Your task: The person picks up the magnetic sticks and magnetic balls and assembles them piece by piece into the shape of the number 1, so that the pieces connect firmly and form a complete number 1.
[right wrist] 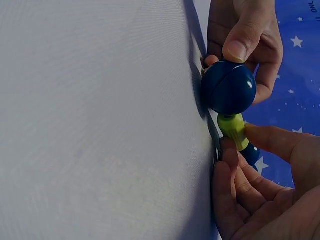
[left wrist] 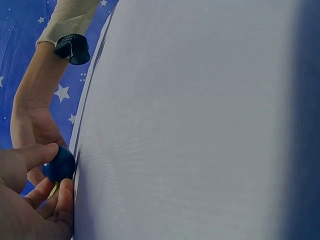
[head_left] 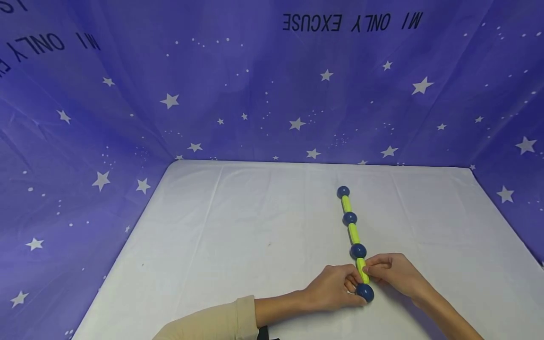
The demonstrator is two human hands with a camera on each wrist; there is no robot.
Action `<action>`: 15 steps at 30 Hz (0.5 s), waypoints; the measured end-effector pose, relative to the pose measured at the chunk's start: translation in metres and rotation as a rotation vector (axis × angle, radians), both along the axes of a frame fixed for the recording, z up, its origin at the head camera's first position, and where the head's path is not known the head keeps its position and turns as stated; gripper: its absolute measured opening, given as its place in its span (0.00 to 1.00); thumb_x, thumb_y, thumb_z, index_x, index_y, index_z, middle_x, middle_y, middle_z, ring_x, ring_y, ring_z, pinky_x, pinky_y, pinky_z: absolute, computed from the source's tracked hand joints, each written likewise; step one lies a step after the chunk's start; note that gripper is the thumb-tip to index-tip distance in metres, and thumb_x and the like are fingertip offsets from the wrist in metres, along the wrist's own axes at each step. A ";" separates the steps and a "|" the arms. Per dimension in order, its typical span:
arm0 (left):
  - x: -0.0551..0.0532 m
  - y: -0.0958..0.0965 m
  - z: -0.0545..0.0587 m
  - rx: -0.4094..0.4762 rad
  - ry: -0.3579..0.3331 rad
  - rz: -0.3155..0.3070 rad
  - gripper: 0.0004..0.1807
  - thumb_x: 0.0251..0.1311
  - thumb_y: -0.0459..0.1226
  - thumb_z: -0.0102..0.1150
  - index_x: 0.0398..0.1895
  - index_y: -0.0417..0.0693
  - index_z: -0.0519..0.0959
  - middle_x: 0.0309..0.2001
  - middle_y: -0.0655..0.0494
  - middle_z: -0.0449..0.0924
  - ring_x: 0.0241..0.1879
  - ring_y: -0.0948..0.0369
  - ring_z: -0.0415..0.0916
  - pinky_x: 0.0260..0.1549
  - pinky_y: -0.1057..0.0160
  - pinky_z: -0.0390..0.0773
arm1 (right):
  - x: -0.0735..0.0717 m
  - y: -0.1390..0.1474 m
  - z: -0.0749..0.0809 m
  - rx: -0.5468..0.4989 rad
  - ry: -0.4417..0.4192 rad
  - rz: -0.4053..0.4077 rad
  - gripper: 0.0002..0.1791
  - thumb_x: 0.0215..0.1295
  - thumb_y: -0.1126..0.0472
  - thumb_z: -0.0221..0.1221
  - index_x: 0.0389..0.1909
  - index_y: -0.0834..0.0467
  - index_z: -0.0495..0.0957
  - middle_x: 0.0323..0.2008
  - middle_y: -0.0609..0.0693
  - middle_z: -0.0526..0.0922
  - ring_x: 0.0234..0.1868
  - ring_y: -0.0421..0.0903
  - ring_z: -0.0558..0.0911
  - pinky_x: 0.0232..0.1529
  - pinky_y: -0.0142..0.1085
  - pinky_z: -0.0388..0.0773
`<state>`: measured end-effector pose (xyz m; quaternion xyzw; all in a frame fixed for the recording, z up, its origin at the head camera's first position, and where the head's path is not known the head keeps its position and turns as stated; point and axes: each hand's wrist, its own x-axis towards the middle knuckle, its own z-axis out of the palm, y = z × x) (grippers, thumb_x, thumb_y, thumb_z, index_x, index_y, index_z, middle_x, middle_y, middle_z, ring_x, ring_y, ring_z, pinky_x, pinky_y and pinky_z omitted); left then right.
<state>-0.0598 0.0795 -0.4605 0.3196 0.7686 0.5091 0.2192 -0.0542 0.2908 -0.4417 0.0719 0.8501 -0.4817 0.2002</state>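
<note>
A straight chain of dark blue balls and yellow-green rods runs across the white table in the head view. My left hand (head_left: pixel 333 288) pinches the nearest blue ball (head_left: pixel 365 293) between thumb and fingers. On the rod (head_left: pixel 361 269) just beyond that ball, my right hand (head_left: pixel 395 273) has its thumb and fingers pinched. Farther along lie another blue ball (head_left: pixel 358 251), a second rod (head_left: pixel 353 233), a middle ball (head_left: pixel 350 218), a third rod (head_left: pixel 346 204) and the end ball (head_left: pixel 343 191). In the right wrist view, the held rod (right wrist: pixel 232 131) meets the near ball (right wrist: pixel 229 88).
A white cloth (head_left: pixel 238 226) covers the table. Purple-blue curtains (head_left: pixel 255 94) with white stars and printed lettering stand around its back and sides. A dark band (left wrist: pixel 72 48) sits at a sleeve cuff in the left wrist view.
</note>
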 end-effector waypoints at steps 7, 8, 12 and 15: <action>0.000 0.001 0.000 -0.021 0.049 -0.007 0.15 0.53 0.34 0.75 0.41 0.43 0.79 0.30 0.70 0.77 0.29 0.79 0.73 0.30 0.80 0.74 | -0.001 0.000 0.000 -0.006 -0.001 -0.003 0.17 0.62 0.58 0.66 0.45 0.68 0.83 0.32 0.51 0.87 0.34 0.46 0.81 0.33 0.34 0.80; 0.000 0.001 0.000 -0.022 0.050 -0.007 0.15 0.53 0.34 0.75 0.41 0.43 0.79 0.30 0.70 0.77 0.29 0.79 0.73 0.30 0.80 0.74 | -0.001 0.000 -0.001 -0.007 -0.001 -0.001 0.17 0.63 0.57 0.66 0.45 0.68 0.83 0.32 0.51 0.87 0.35 0.46 0.81 0.33 0.34 0.80; 0.000 0.002 0.000 -0.022 0.050 -0.003 0.15 0.53 0.34 0.76 0.41 0.44 0.79 0.30 0.70 0.77 0.29 0.79 0.73 0.30 0.80 0.74 | -0.001 0.000 -0.001 -0.009 -0.002 0.000 0.17 0.63 0.57 0.66 0.44 0.67 0.83 0.33 0.51 0.87 0.35 0.46 0.81 0.33 0.34 0.80; 0.000 0.002 0.000 -0.021 0.045 -0.001 0.15 0.52 0.34 0.76 0.41 0.43 0.79 0.30 0.70 0.76 0.29 0.78 0.72 0.29 0.80 0.74 | -0.001 0.000 -0.001 -0.016 0.000 0.007 0.18 0.63 0.56 0.66 0.45 0.67 0.83 0.33 0.51 0.87 0.35 0.46 0.81 0.33 0.35 0.80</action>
